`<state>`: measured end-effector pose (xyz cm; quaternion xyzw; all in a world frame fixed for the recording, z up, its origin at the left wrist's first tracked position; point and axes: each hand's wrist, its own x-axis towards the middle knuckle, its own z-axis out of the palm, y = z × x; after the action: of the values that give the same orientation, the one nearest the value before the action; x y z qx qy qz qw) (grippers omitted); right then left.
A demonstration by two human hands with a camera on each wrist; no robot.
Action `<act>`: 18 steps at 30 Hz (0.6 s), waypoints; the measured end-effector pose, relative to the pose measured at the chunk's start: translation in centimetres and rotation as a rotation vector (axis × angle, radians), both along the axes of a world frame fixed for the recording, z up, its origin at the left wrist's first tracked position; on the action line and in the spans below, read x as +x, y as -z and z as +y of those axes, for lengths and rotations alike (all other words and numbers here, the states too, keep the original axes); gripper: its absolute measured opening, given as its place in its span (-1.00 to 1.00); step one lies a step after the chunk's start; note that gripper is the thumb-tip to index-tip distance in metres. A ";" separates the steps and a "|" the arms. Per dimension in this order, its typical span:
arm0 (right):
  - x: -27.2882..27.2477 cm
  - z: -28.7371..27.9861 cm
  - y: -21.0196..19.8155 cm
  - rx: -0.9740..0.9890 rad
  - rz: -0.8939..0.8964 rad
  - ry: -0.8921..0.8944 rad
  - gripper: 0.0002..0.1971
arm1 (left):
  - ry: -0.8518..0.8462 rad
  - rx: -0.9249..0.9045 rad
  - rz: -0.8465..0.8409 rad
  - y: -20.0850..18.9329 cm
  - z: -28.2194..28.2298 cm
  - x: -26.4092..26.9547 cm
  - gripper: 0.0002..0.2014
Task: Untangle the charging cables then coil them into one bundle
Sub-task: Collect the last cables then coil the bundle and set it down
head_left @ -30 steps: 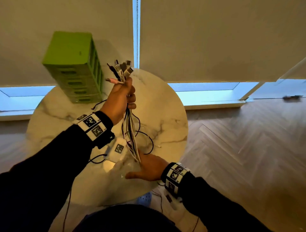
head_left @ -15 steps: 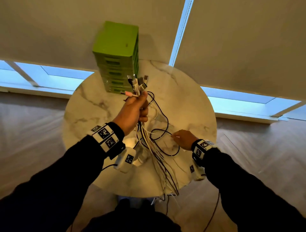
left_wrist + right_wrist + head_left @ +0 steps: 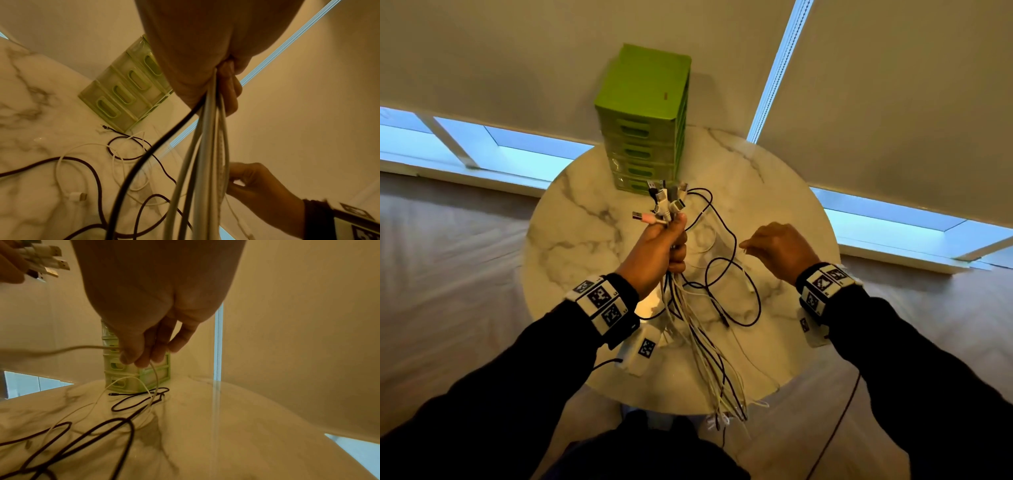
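Note:
My left hand point(image 3: 664, 240) grips a bunch of white and black charging cables point(image 3: 698, 342) upright above the round marble table point(image 3: 571, 219). Their USB plugs point(image 3: 664, 202) stick out above my fist, and the loose lengths hang down over the table's near edge. From below, the left wrist view shows the cables point(image 3: 207, 146) leaving my fist. My right hand point(image 3: 777, 246) hovers right of the bunch and pinches a thin white cable point(image 3: 154, 378) between thumb and fingertips point(image 3: 141, 360). Black cable loops point(image 3: 123, 423) and white ones lie on the tabletop.
A green stack of small drawers point(image 3: 647, 120) stands at the table's far edge, just behind the plugs. Beige roller blinds point(image 3: 893, 102) hang beyond it. Wooden floor point(image 3: 448, 274) surrounds the table.
My right hand has moved from the near edge up to the right side of the table and has taken hold of a thin white cable. The left hand still holds the bunch, a little lower in view.

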<state>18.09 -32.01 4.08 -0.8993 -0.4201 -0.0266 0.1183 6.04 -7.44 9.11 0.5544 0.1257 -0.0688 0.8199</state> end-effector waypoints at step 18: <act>-8.7 7.6 -5.4 0.583 0.980 0.190 -0.82 | -0.116 0.103 -0.029 0.0 -0.1 0.4 -0.67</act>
<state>9.44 -24.42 9.53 -0.7706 -0.2088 0.2678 0.5393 6.41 -7.56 9.11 0.5886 0.1493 -0.0067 0.7945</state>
